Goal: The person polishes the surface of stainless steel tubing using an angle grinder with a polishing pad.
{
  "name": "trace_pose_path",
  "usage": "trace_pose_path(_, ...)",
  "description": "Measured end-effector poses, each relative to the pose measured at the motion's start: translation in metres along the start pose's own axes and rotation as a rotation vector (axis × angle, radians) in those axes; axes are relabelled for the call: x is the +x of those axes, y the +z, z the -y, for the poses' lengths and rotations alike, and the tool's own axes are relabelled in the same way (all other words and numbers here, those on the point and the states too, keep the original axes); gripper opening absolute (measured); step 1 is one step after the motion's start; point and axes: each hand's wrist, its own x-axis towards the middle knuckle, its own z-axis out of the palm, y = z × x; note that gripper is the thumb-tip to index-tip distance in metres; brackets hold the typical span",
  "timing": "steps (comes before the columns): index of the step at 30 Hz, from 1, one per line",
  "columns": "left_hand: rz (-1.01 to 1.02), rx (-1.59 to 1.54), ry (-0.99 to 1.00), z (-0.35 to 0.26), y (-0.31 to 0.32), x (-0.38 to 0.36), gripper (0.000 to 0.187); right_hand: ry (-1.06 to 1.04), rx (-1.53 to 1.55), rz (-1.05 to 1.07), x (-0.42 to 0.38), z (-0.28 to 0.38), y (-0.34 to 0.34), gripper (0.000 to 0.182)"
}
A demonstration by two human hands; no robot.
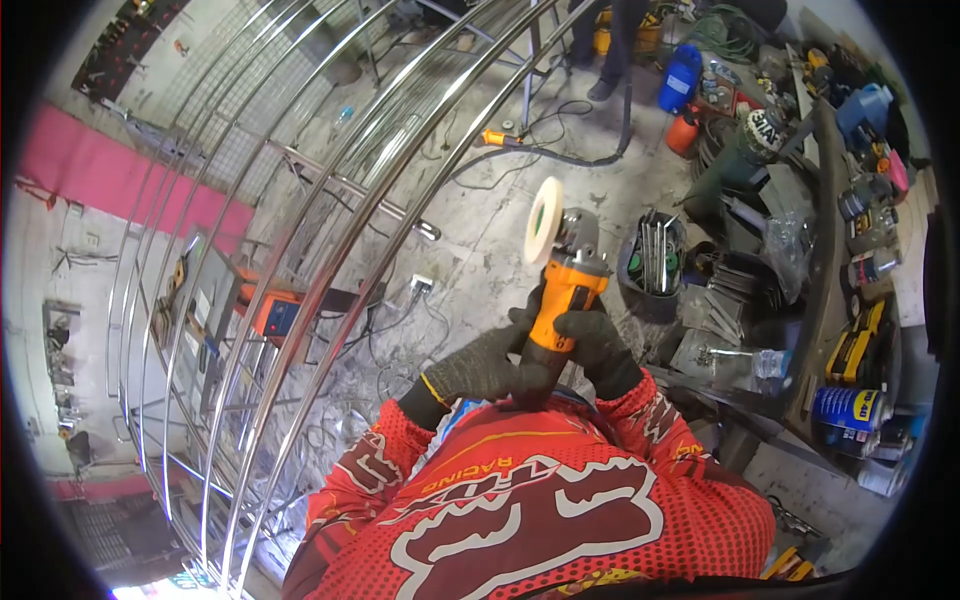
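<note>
An orange and black angle grinder (562,310) is held upright in front of my chest. Its grey metal head carries a pale, cream-coloured disc (543,222), which faces left. My gloved left hand (478,358) is closed around the lower black part of the body. My right hand (597,345), in a dark glove, grips the orange body from the other side, its thumb across the front. Left of the disc, and apart from it, curved polished metal tubes (345,197) run in parallel as part of a large frame.
A bucket of rods (655,255) stands on the floor to the right. Beyond it are a gas cylinder (735,160), a blue jug (680,78) and a cluttered bench (820,260). Cables (560,155) cross the floor. Another person's legs (612,50) show at the top.
</note>
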Motion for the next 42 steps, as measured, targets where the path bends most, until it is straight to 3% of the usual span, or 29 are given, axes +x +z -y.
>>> trace_pose_path(1, 0.010, 0.028, -0.127, -0.018, -0.006, -0.003, 0.050, -0.043, 0.000, -0.105, -0.002, 0.001, 0.000, 0.060)
trace_pose_path(2, -0.154, -0.021, -0.146, 0.001, -0.013, -0.004, 0.043, -0.092, -0.004, -0.208, -0.002, 0.002, 0.001, 0.058)
trace_pose_path(4, -0.384, -0.518, -0.222, 0.041, -0.036, -0.016, 0.031, -0.156, 0.025, -0.234, -0.003, -0.004, -0.008, 0.055)
trace_pose_path(6, -0.223, -1.265, -0.021, 0.110, -0.056, -0.020, 0.019, -0.152, 0.091, -0.265, -0.008, -0.007, -0.015, 0.054)
trace_pose_path(7, -0.489, -1.048, -0.056, 0.092, -0.046, -0.024, 0.022, -0.151, 0.109, -0.260, -0.009, -0.010, -0.020, 0.054)
trace_pose_path(8, -0.481, -1.043, -0.063, 0.083, -0.042, -0.023, 0.022, -0.159, 0.112, -0.266, -0.010, -0.010, -0.020, 0.054)
trace_pose_path(10, -0.529, -0.740, 0.154, 0.065, -0.038, -0.018, 0.028, -0.156, 0.059, -0.303, -0.012, -0.013, -0.016, 0.051)
trace_pose_path(14, -0.689, -0.316, 0.271, -0.030, -0.039, 0.004, 0.030, -0.174, 0.071, -0.269, -0.009, -0.019, -0.015, 0.046)
trace_pose_path(23, -0.490, 0.190, 0.606, -0.080, -0.057, 0.059, 0.029, -0.159, 0.048, -0.286, -0.007, -0.021, -0.002, 0.058)
trace_pose_path(26, -0.482, 0.070, 0.443, -0.087, -0.045, 0.064, 0.030, -0.167, 0.066, -0.281, -0.010, -0.023, -0.003, 0.059)
trace_pose_path(42, -0.479, 0.164, 0.445, -0.082, -0.033, 0.074, 0.025, -0.168, 0.037, -0.262, -0.017, -0.025, -0.006, 0.060)
